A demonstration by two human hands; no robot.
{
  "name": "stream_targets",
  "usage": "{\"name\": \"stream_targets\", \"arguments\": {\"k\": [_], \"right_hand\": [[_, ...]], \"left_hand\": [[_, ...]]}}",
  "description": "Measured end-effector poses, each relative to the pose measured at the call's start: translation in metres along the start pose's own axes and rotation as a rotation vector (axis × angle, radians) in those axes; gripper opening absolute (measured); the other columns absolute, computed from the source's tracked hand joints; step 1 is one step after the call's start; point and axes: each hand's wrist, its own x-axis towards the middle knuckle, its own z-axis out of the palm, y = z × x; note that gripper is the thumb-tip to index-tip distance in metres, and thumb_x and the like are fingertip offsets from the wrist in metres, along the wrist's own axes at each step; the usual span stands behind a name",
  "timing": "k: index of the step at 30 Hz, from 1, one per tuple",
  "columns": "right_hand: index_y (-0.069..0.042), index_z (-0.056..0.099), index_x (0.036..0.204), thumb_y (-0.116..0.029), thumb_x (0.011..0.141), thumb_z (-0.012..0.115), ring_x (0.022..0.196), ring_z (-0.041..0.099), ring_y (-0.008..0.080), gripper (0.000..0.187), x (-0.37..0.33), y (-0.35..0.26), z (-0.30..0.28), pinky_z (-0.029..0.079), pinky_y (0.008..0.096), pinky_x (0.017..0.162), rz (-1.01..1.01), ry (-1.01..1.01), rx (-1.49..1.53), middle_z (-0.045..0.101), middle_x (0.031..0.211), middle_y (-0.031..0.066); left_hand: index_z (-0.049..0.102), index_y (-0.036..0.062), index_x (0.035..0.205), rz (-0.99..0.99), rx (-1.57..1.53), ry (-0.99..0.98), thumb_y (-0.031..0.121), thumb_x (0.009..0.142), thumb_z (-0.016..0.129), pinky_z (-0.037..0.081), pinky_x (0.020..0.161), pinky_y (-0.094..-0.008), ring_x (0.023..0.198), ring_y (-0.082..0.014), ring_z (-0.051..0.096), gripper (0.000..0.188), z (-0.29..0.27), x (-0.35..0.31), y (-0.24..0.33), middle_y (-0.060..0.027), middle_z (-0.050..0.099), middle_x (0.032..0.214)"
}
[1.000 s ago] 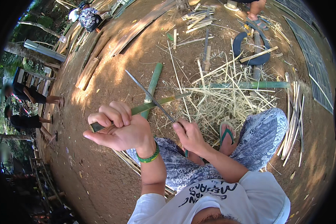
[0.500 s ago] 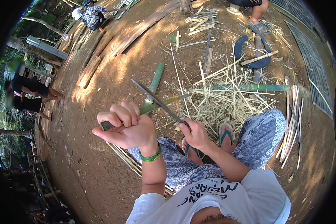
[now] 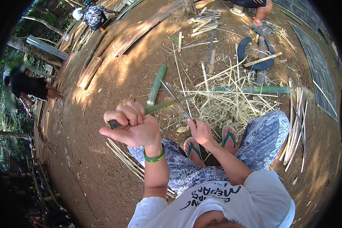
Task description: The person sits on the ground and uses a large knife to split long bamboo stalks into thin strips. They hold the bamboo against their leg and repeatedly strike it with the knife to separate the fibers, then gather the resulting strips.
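My left hand (image 3: 136, 124), with a green band at its wrist, is closed palm up around a split green bamboo strip (image 3: 160, 107). The strip's near end shows past my fingers, and its tapered far end reaches right toward the shavings. My right hand (image 3: 202, 133) grips a long knife (image 3: 175, 97) whose handle is mostly hidden in the fist. Its thin blade slants up and left, crossing over the strip in this view; whether the two touch I cannot tell. Beyond the strip, a short green bamboo tube (image 3: 156, 84) lies on the ground.
A heap of pale shavings (image 3: 225, 110) lies beyond my sandalled feet, with a green bamboo pole (image 3: 273, 89) across it. Cut strips (image 3: 295, 127) lie at my right, others (image 3: 125, 157) at my left. A dark ring-shaped cushion (image 3: 241, 49) is farther off. Other people are at the far edges.
The knife has swung to the right, its tip moving from beyond my left hand to near the bamboo tube. My right hand shifted slightly right; my left hand and the strip moved only a little.
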Motion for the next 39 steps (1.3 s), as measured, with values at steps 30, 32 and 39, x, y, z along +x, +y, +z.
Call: {"name": "stream_targets", "arguments": {"k": [30,32,39], "right_hand": [[0.003,0.059,0.090,-0.034,0.099,0.056,0.047,0.059,0.0376,0.038,-0.029,-0.059,-0.034,0.042,0.0447,0.046,-0.089,-0.068,0.213,0.053,0.050,0.0178],[0.003,0.059,0.090,-0.034,0.100,0.055,0.047,0.059,0.0371,0.038,-0.034,-0.050,-0.025,0.043,0.0441,0.047,-0.117,-0.058,0.243,0.053,0.050,0.0176],[0.001,0.056,0.083,-0.035,0.101,0.053,0.047,0.058,0.0363,0.041,-0.018,0.006,0.015,0.042,0.0436,0.047,-0.041,0.093,0.229,0.053,0.052,0.0173]], "left_hand": [[0.033,0.0141,0.076,0.017,-0.037,0.056,0.057,0.106,0.021,0.018,0.042,-0.0219,0.045,-0.0071,0.020,0.054,0.008,-0.007,-0.004,0.0030,0.028,0.054],[0.033,0.0139,0.076,0.021,-0.050,0.099,0.056,0.106,0.020,0.019,0.041,-0.0213,0.045,-0.0071,0.022,0.053,0.011,-0.007,-0.005,0.0028,0.028,0.054],[0.033,0.0138,0.076,0.026,-0.005,0.138,0.055,0.107,0.021,0.019,0.041,-0.0210,0.045,-0.0072,0.021,0.053,0.020,-0.002,-0.013,0.0037,0.026,0.054]]}}
